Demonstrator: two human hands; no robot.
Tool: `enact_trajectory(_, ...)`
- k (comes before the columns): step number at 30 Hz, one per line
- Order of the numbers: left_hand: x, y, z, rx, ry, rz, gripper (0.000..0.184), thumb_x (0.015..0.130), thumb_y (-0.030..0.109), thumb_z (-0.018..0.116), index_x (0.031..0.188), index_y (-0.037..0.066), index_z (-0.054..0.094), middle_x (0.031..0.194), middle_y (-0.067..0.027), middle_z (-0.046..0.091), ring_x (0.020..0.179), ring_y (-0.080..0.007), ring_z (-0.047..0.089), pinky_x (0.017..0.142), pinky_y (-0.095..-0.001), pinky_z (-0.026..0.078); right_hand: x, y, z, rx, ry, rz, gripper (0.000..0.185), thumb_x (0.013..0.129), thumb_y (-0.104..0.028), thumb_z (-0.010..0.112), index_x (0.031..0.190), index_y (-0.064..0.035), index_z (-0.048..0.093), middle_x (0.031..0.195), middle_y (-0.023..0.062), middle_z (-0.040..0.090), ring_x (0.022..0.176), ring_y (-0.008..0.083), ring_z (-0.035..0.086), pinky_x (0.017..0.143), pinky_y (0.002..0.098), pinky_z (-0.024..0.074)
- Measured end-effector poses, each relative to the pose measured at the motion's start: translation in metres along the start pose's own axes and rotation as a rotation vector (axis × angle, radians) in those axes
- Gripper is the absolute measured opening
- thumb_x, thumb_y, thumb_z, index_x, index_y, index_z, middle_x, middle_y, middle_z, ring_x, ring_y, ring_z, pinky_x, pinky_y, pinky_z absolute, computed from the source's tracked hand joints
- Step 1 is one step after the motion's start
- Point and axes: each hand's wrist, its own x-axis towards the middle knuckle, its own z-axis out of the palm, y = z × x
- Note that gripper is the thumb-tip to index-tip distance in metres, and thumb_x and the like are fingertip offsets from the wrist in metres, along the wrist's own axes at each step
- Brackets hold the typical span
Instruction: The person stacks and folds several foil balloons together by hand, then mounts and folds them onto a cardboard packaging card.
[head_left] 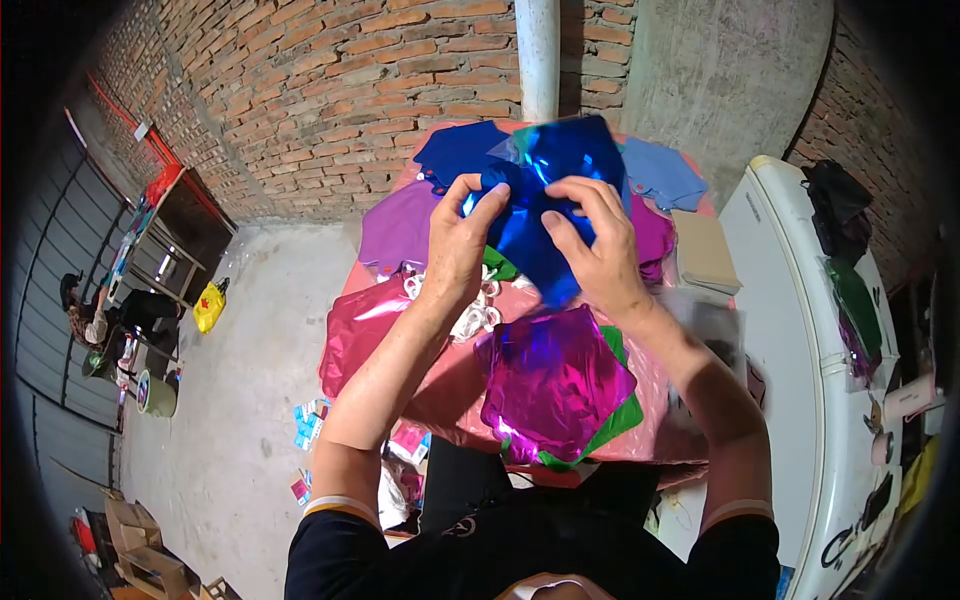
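Observation:
My left hand pinches the left part of a shiny blue foil sheet above the table. On the sheet's right side, my right hand has its thumb and fingers apart, touching or close to the foil. Below the hands lies a magenta foil piece on top of a green one. White looped pieces sit just left of centre. A red foil piece and a purple one lie at the left of the table.
The table has a pink cover. Dark blue and light blue pieces lie at its back, with cardboard at the right. A white freezer stands to the right. Another person sits far left.

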Motion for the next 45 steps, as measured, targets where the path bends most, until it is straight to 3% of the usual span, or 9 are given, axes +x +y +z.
enact_trajectory(5,0.007,-0.001,-0.009,-0.019,-0.085,-0.090,0.007,0.099,0.012,0.066,0.098,0.005,0.065,0.092,0.0015,0.066,0.082,-0.0060,0.059,0.074,-0.0227,0.050,-0.003,0.010,0.004,-0.011,0.027,0.022,0.043,0.086,-0.007,0.074,0.126,-0.0011,0.059,0.126,0.0173,0.059,0.118,0.0355,0.057,0.100,0.0436,0.0459)
enact_trajectory(12,0.010,-0.002,-0.015,0.114,-0.138,-0.148,0.005,0.099,0.012,0.066,0.095,0.009,0.066,0.088,0.0047,0.064,0.079,-0.0037,0.058,0.070,-0.0187,0.045,0.002,0.004,-0.005,-0.411,-0.071,-0.255,0.040,0.078,-0.012,0.080,0.115,-0.0041,0.067,0.131,0.0132,0.056,0.125,0.0346,0.051,0.104,0.0460,0.0408)
enact_trajectory(17,0.007,-0.011,-0.009,0.310,-0.221,-0.040,0.006,0.097,0.013,0.071,0.099,0.007,0.070,0.087,0.0041,0.066,0.079,-0.0035,0.059,0.070,-0.0211,0.047,0.010,0.024,-0.003,-0.239,-0.024,-0.275,0.018,0.085,-0.015,0.076,0.087,-0.0009,0.066,0.088,0.0097,0.067,0.092,0.0308,0.064,0.085,0.0444,0.0462)
enact_trajectory(20,0.008,-0.010,-0.011,0.414,-0.279,-0.006,0.014,0.096,0.013,0.074,0.106,0.004,0.071,0.093,0.0018,0.070,0.085,-0.0043,0.061,0.075,-0.0224,0.050,0.009,0.019,-0.009,-0.045,-0.144,0.041,0.018,0.089,-0.016,0.074,0.086,-0.0005,0.065,0.081,0.0106,0.064,0.082,0.0332,0.063,0.072,0.0420,0.0474)
enact_trajectory(27,0.012,-0.001,-0.010,0.644,-0.349,-0.126,0.027,0.097,0.020,0.074,0.117,0.003,0.069,0.100,0.0008,0.071,0.085,-0.0050,0.062,0.075,-0.0232,0.051,0.015,0.036,-0.019,0.190,-0.359,0.432,0.025,0.094,-0.025,0.076,0.092,-0.0020,0.067,0.085,0.0036,0.068,0.079,0.0057,0.058,0.068,0.0312,0.0476)
enact_trajectory(31,0.011,-0.006,-0.009,0.430,-0.321,-0.052,0.026,0.100,0.026,0.070,0.111,0.002,0.071,0.095,0.0022,0.071,0.084,-0.0040,0.062,0.072,-0.0222,0.050,0.014,0.031,-0.021,0.702,-0.335,0.458,0.028,0.095,-0.021,0.077,0.110,0.0004,0.067,0.092,-0.0052,0.066,0.079,0.0057,0.059,0.073,0.0241,0.0498)
enact_trajectory(36,0.009,0.001,-0.004,0.516,-0.347,-0.257,0.032,0.102,0.036,0.066,0.104,0.005,0.070,0.091,0.0032,0.068,0.077,-0.0036,0.060,0.066,-0.0226,0.049,0.017,0.031,-0.038,0.526,-0.396,0.560,0.026,0.096,-0.024,0.075,0.107,-0.0003,0.072,0.090,-0.0045,0.067,0.083,0.0037,0.058,0.073,0.0227,0.0496)
enact_trajectory(37,0.009,0.001,-0.004,0.347,-0.344,-0.356,0.038,0.101,0.036,0.069,0.115,0.001,0.070,0.098,-0.0011,0.072,0.083,-0.0053,0.064,0.071,-0.0227,0.052,0.018,0.030,-0.039,0.459,-0.389,0.532,0.027,0.096,-0.025,0.075,0.107,-0.0004,0.073,0.090,-0.0046,0.068,0.083,0.0034,0.058,0.073,0.0225,0.0498)
enact_trajectory(45,0.009,-0.003,0.001,0.447,-0.415,-0.159,0.030,0.096,0.024,0.076,0.117,0.003,0.071,0.094,0.0008,0.072,0.082,-0.0053,0.063,0.074,-0.0228,0.053,0.013,0.028,-0.040,0.614,-0.372,0.682,0.030,0.096,-0.023,0.075,0.114,0.0010,0.074,0.097,-0.0025,0.071,0.087,0.0055,0.063,0.078,0.0239,0.0532)
